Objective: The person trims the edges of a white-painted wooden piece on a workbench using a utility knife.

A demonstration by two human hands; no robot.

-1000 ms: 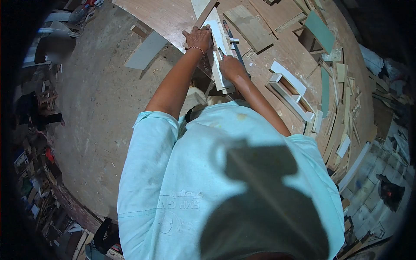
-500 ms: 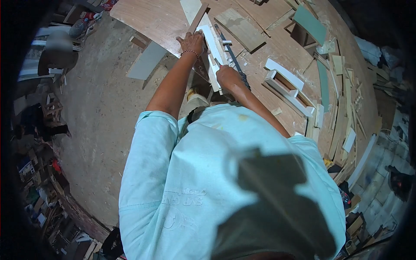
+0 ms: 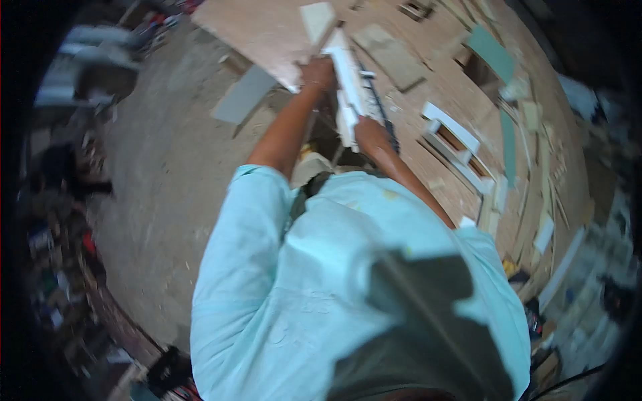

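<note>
A long white wooden piece (image 3: 346, 73) lies near the table's edge, pointing toward my body. My left hand (image 3: 317, 73) is closed on its left side, near the lower end of a brown wooden strip (image 3: 326, 43). Closer to me, my right hand (image 3: 372, 135) is curled at the near part of the white piece, its fingers partly hidden. Motion blur hides the exact finger contact. A dark bar clamp (image 3: 380, 100) lies just right of the white piece. A pale board (image 3: 390, 57) rests beyond it.
On the table (image 3: 244, 23), a small white box frame (image 3: 458, 147) stands to the right. Green panels (image 3: 491, 53) and several long wood strips (image 3: 545, 167) lie farther right. A grey panel (image 3: 244, 95) juts out below the table's left edge. Scrap wood lines the floor at left.
The whole view has shifted, with table and hands appearing slightly right and lower, and the picture is blurrier. Both hands remain at the white piece.
</note>
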